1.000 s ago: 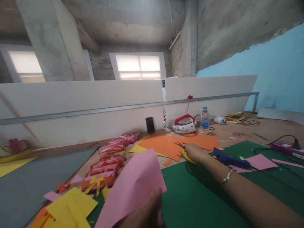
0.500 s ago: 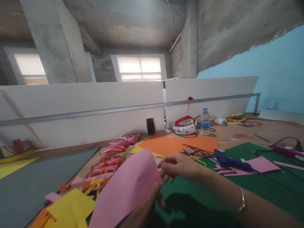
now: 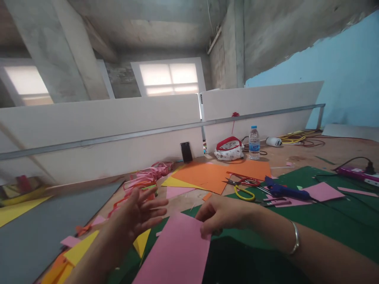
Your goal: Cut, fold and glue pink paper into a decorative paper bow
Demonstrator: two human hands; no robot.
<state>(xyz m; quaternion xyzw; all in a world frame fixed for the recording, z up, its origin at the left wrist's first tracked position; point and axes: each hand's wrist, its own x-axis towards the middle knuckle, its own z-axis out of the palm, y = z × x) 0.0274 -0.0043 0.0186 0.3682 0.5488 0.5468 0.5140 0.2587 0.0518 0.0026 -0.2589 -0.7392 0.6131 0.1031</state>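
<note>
A pink paper sheet (image 3: 177, 252) lies on the green sheet (image 3: 296, 221) in front of me. My right hand (image 3: 220, 215) pinches the pink sheet's far right corner. My left hand (image 3: 139, 215) hovers just left of the sheet with its fingers spread, holding nothing. Yellow-handled scissors (image 3: 244, 193) and red-handled scissors (image 3: 247, 182) lie beyond my right hand, next to a blue glue gun (image 3: 286, 191).
Orange paper sheets (image 3: 213, 175) and yellow paper sheets (image 3: 174, 182) lie farther back. Pink and red paper loops (image 3: 145, 179) pile at the left, by a grey board (image 3: 44, 225). A phone (image 3: 186, 152), pouch (image 3: 229, 148) and water bottle (image 3: 254, 143) stand by the white partition (image 3: 118, 134).
My right hand left the scissors and came back to pinch the pink sheet's corner. My left hand let go of the sheet and opened. The sheet now lies flat.
</note>
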